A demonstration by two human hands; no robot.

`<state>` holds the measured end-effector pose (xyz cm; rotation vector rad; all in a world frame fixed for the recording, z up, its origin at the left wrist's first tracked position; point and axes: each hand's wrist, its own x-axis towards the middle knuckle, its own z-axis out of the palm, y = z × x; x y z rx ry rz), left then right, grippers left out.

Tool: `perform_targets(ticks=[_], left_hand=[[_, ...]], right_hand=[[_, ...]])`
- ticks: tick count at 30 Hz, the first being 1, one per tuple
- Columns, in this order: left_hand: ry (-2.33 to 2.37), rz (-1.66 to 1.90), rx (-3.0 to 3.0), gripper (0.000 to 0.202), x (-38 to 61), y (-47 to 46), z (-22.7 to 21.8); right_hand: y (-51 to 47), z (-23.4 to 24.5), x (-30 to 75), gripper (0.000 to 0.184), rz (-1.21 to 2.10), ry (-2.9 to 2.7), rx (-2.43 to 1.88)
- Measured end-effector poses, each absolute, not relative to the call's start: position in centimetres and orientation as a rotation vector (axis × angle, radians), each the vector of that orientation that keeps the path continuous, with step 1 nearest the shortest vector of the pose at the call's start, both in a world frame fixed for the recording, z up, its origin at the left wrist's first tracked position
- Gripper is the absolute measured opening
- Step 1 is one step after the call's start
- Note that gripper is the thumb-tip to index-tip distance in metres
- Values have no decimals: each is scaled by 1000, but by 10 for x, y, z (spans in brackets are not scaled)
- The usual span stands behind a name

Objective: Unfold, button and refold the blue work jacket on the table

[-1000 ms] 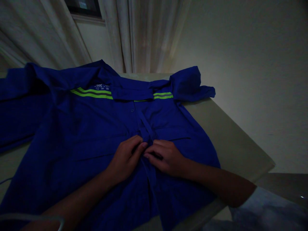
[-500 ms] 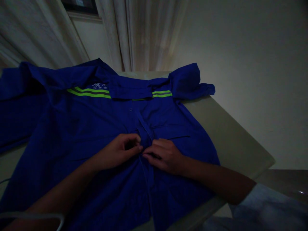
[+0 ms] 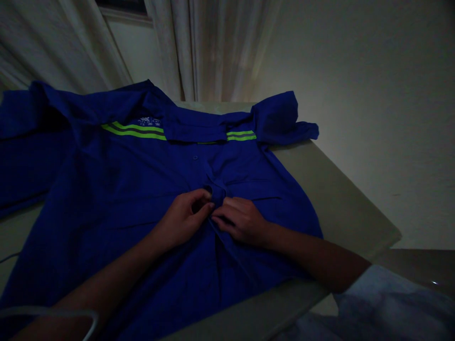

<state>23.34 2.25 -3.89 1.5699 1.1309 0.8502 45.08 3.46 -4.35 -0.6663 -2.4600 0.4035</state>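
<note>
A blue work shirt with yellow-green and grey stripes across its chest lies spread out, collar at the far end. Its front placket runs down the middle, and one button shows below the collar. On the left side of the placket, my left hand pinches the cloth edge between thumb and forefinger. Close beside it, almost touching, my right hand grips the other front edge with bent fingers. The placket cloth bulges up between the two hands. Whether a button sits between the fingertips is hidden.
The shirt rests on a pale table, whose right corner juts out. Behind stand light curtains and a plain wall. A thin cable lies at the left edge. A pale, blurred cord crosses the lower left.
Both hands have shifted slightly up along the placket, still pinching. The lower front edges have swung, and the hanging strip at the bottom hem lies more to the right and flatter.
</note>
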Motion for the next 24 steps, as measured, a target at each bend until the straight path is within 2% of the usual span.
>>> perform_targets(ticks=[7,14,24], left_hand=[[1150,961,1501,18,238,15,-37],[1123,944,1400,24,236,17,-33],[1101,975,1350,20,235,18,-30]], right_hand=[[31,-35,448,14,735,-2288,-824],[25,-31,448,15,627,-2312,-842],[24,-31,450,17,670,-2219,-854]])
